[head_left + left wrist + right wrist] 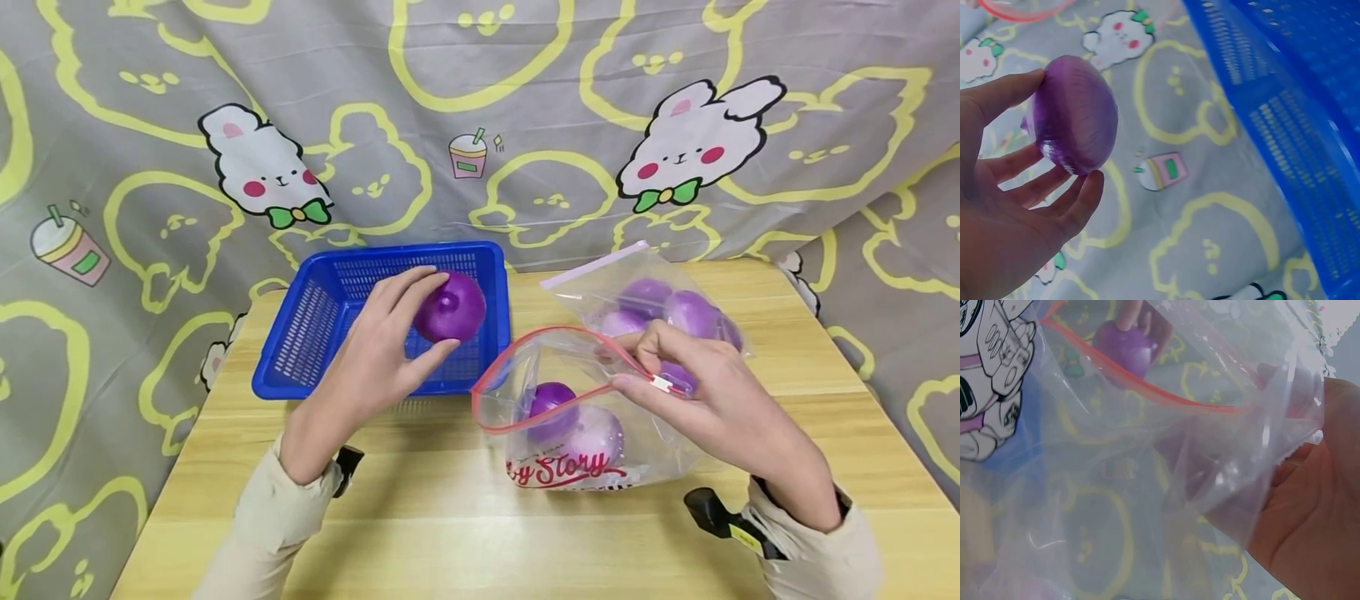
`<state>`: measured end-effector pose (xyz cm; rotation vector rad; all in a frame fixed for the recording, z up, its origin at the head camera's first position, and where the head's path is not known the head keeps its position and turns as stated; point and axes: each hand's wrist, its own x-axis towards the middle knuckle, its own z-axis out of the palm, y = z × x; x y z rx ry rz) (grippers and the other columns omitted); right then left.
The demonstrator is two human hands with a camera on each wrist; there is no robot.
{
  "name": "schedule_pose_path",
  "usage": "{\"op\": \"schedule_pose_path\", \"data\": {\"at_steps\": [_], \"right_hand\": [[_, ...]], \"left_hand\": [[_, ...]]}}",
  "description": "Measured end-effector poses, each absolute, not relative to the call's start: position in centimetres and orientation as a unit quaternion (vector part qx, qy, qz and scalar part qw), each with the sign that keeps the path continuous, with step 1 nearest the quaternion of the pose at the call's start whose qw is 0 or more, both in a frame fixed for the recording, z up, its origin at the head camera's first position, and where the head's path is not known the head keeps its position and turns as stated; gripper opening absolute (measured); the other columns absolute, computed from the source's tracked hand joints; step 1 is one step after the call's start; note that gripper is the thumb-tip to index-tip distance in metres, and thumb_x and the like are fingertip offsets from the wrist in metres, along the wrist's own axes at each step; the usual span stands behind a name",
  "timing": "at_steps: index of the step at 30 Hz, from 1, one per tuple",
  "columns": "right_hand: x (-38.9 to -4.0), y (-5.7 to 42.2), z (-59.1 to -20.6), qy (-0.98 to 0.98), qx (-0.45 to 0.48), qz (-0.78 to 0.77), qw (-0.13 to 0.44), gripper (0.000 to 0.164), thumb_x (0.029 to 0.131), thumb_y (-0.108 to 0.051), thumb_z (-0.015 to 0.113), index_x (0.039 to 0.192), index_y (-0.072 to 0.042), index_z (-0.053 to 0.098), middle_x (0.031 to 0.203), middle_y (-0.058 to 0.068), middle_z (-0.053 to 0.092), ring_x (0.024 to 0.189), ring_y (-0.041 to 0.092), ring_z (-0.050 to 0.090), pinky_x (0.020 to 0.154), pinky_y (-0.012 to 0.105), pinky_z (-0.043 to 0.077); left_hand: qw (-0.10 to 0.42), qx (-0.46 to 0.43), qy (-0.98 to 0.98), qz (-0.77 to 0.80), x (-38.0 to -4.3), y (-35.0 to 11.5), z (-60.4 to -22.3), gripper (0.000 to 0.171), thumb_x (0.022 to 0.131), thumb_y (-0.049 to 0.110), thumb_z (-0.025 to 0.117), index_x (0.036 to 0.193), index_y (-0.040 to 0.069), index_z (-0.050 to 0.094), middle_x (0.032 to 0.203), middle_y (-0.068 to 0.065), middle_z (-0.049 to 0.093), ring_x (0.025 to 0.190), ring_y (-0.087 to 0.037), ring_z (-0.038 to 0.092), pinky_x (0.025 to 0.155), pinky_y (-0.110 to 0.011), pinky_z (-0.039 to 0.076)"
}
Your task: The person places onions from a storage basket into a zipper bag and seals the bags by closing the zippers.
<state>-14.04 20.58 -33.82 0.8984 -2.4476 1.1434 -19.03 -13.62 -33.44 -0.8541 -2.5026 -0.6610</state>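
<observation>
My left hand (378, 346) grips a purple onion (452, 308) between thumb and fingers, over the right part of a blue plastic basket (279, 388). In the left wrist view the onion (1075, 115) shows its striped side, with the fingertips on its edges. My right hand (712, 392) pinches the red-rimmed mouth of a clear zip bag (495, 450), close to the white slider (662, 383). The bag's mouth gapes toward the left hand. Through its printed wall I see a dark purple onion (553, 408) and a paler onion (597, 433).
Behind the right hand lies a second clear zip bag (581, 292) with a lilac strip, holding several purple onions (690, 312). Both bags and the basket are on a wooden table (480, 550). A grey patterned cloth (525, 108) hangs at the back and sides.
</observation>
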Motion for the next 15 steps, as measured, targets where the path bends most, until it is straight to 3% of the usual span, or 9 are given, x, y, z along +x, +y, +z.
{"op": "schedule_pose_path", "data": {"at_steps": [15], "right_hand": [[-14.0, 20.4, -34.0, -0.845, 0.316, 0.405, 0.151, 0.039, 0.081, -0.003, 0.079, 0.081, -0.018, 0.043, 0.072, -0.014, 0.044, 0.066, 0.005, 0.049, 0.057, 0.022, 0.037]], "left_hand": [[0.187, -0.348, -0.869, -0.300, -15.9, -10.4, -32.4, 0.067, 0.085, 0.030, 0.080, 0.143, 0.011, 0.051, 0.148, -0.006, 0.046, 0.136, -0.021, 0.042, 0.104, -0.038, 0.047]]}}
